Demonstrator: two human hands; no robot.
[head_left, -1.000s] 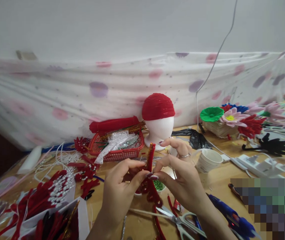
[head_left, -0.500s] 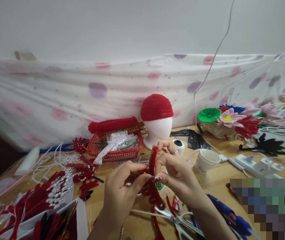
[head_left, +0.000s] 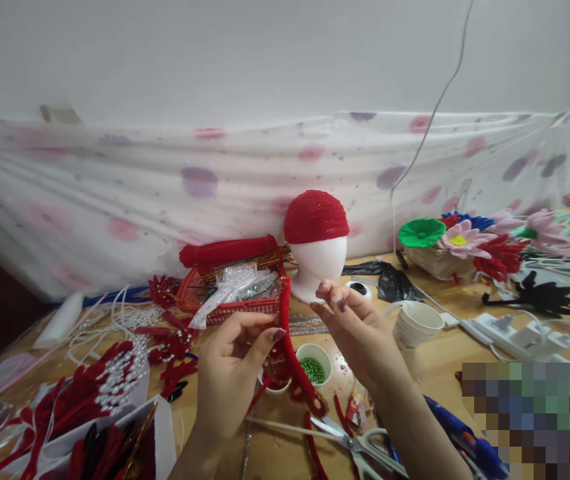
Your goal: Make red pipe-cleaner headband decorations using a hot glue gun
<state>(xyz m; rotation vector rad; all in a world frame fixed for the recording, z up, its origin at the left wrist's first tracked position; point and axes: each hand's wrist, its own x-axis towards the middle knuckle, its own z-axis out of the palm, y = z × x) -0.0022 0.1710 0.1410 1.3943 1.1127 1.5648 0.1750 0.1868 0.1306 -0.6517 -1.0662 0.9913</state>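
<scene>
My left hand [head_left: 232, 367] pinches a red fuzzy pipe-cleaner strip [head_left: 292, 360] with gold trim between thumb and fingertips. The strip stands nearly upright, its lower end curling into a small loop. Loose red and gold bits hang beside it, partly hidden by my fingers. To the right, apart from the strip, my right hand [head_left: 362, 333] is raised with its fingers loosely extended and nothing visible in them. Below the hands are a cup of green beads [head_left: 313, 371], a cup of red bits [head_left: 277, 385] and scissors [head_left: 349, 441].
A white foam head [head_left: 317, 263] with a red cap stands behind my hands. A red basket [head_left: 245, 308] of packets is at its left. A paper cup [head_left: 417, 325], a power strip [head_left: 505, 333] and a blue glue gun [head_left: 465, 433] lie right. A white box [head_left: 165, 433] sits front left.
My right hand has let go of the red strip and drawn away to the right. My left hand has shifted slightly left with the strip, uncovering the green bead cup.
</scene>
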